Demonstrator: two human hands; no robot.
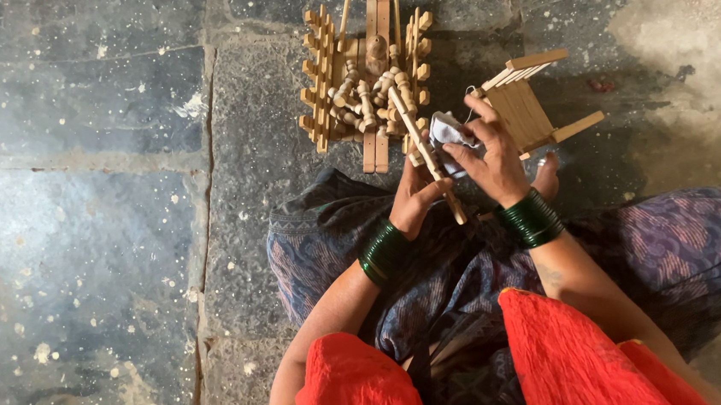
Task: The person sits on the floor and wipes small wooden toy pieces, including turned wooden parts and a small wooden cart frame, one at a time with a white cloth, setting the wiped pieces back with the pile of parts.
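Floor: one, of grey stone slabs with pale specks and open joints. It carries everything; the person sits on it cross-legged, so the work stays within arm's reach at 12 o'clock of the lap.

Frame: one wooden assembly, lying flat on the floor at 12 o'clock, just beyond the knees. Two notched side rails stand left and right of a central slat, and long thin sticks run off the top edge. It serves as a tray: loose parts rest inside it rather than scattered on the stone.

Pegs: a heap of small turned wooden pieces inside the frame. They overlap too much to count exactly; roughly a dozen show.

Stool: one small slatted wooden piece with projecting legs, tipped on its side at 1 o'clock, just beside the right hand.

Rod: one turned wooden stick, held aslant from the frame down toward the lap, apparently so that its length lies open to the cloth.

Bangles: two green stacks, one on each wrist.

Hands: two. Left hand is clenched about the lower part of the rod, steadying it. Right hand grasps the cloth against the rod's upper part, fingers spread over it.

Cloth: one small white scrap, bunched under the right fingers.
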